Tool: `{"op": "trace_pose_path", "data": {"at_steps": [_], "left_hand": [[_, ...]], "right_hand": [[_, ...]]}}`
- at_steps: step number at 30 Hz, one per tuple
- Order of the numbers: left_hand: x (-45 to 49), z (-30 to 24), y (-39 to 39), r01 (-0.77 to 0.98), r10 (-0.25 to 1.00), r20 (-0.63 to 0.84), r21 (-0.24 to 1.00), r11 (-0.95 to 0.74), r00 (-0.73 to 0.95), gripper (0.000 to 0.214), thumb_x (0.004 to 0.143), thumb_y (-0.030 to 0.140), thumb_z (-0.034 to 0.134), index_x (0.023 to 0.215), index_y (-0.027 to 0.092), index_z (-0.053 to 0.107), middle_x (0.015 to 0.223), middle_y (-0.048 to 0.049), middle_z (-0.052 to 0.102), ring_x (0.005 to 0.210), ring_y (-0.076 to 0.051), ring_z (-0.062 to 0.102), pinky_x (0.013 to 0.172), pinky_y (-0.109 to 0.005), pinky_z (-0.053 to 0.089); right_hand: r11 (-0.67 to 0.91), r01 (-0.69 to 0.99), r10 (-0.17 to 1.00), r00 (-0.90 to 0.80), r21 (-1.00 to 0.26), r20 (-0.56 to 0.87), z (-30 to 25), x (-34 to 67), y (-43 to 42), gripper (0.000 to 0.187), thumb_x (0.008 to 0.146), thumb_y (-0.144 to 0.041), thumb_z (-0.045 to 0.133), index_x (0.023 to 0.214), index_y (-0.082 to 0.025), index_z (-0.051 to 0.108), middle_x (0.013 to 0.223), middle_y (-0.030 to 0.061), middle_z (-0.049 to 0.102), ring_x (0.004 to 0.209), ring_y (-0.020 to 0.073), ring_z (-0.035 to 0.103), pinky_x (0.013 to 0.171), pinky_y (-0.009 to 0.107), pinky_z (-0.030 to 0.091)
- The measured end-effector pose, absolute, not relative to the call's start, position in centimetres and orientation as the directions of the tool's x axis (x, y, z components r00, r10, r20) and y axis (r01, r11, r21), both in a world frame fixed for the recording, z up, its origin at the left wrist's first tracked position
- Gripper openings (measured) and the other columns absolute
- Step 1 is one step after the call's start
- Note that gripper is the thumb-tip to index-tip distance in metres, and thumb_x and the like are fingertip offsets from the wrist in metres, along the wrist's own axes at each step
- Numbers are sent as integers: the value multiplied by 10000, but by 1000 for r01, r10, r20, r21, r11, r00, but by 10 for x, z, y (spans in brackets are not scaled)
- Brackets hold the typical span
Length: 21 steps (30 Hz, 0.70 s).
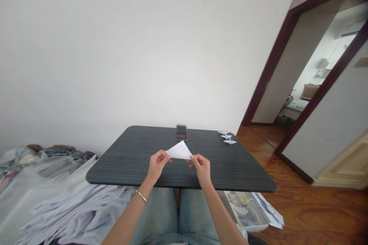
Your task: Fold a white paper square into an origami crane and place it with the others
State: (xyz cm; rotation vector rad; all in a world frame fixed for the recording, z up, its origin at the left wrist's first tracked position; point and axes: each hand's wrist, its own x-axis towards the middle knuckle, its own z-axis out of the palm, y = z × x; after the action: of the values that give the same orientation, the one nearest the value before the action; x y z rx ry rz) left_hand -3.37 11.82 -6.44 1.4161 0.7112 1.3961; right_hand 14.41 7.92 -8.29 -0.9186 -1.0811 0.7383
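Note:
A white sheet of paper (180,150) folded into a triangle is held just above the dark table (129,157), its point facing away from me. My left hand (157,164) pinches the triangle's left corner; a thin bracelet circles that wrist. My right hand (201,164) pinches the right corner. Both hands hover over the table's near middle.
A phone (181,133) lies near the table's far edge. Three small folded paper figures (227,137) sit at the far right corner. Crumpled white cloth (57,206) is piled at left. A plastic bin (250,210) stands under the table's right edge. An open doorway (310,95) lies right.

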Motion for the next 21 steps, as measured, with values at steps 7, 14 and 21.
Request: {"op": "trace_pose_path", "data": {"at_steps": [7, 14, 21], "left_hand": [[-28, -42, 79, -100, 892, 451, 889, -447, 20, 228, 702, 289, 675, 580, 150, 541, 573, 0, 625, 579, -134, 603, 580, -228, 471], [-28, -33, 51, -116, 844, 535, 836, -536, -46, 220, 695, 258, 689, 581, 157, 531, 745, -48, 684, 740, -173, 625, 657, -245, 476], [-28, -19, 33, -199, 870, 490, 859, -472, 50, 144, 708, 260, 680, 647, 133, 654, 701, -49, 670, 654, -159, 617, 603, -235, 493]], "right_hand": [[453, -159, 842, 400, -877, 362, -50, 139, 38, 212, 766, -354, 647, 677, -164, 615, 618, 5, 633, 620, 157, 636, 480, 221, 517], [494, -190, 837, 365, -848, 406, -30, 133, 9, 185, 802, -326, 620, 701, -172, 608, 664, -6, 603, 627, 136, 623, 511, 218, 535], [533, -172, 821, 341, -828, 458, -23, 132, -7, 127, 810, -284, 614, 731, -186, 629, 715, 1, 619, 621, 119, 586, 521, 211, 531]]}}
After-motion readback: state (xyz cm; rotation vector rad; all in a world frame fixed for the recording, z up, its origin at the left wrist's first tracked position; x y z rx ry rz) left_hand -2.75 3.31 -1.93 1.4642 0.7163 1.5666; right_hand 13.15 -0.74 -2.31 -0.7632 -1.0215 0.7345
